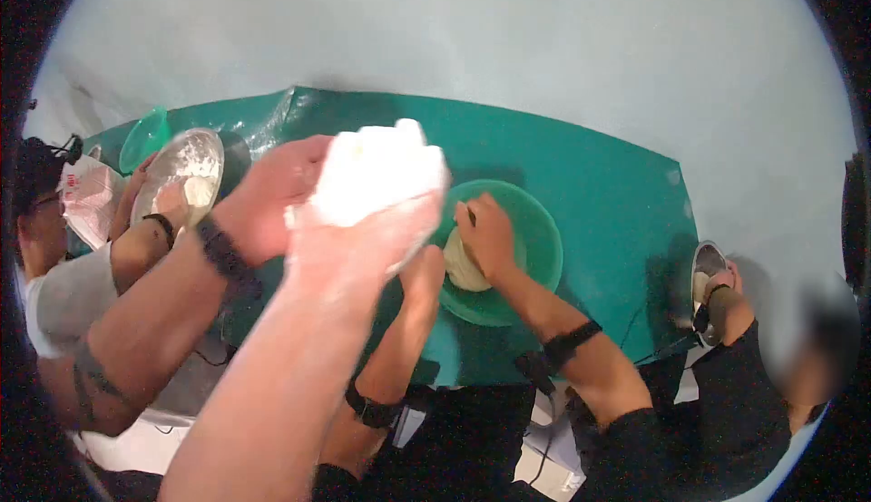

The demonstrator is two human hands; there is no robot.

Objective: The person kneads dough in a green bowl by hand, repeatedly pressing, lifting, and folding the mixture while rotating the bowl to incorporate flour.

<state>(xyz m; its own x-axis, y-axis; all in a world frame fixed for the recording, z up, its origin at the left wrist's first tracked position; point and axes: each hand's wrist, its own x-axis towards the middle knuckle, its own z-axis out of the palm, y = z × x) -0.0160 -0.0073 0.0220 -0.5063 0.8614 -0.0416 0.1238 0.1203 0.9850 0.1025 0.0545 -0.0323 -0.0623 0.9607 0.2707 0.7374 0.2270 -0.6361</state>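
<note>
My right hand is closed, its curled fingers against a pale lump of dough inside a green plastic bowl. My left hand is at the bowl's left rim; its fingers are mostly hidden, so its grip cannot be made out. Close to the camera, another person's two hands reach in from the lower left. They hold up a bright white mass, which looks like floury dough. Those hands cover part of the bowl's left side and of my left hand.
At the left, a person works dough in a metal bowl, with a light green basin behind it. At the right, another person has hands in a metal bowl. The green-covered table meets a pale wall.
</note>
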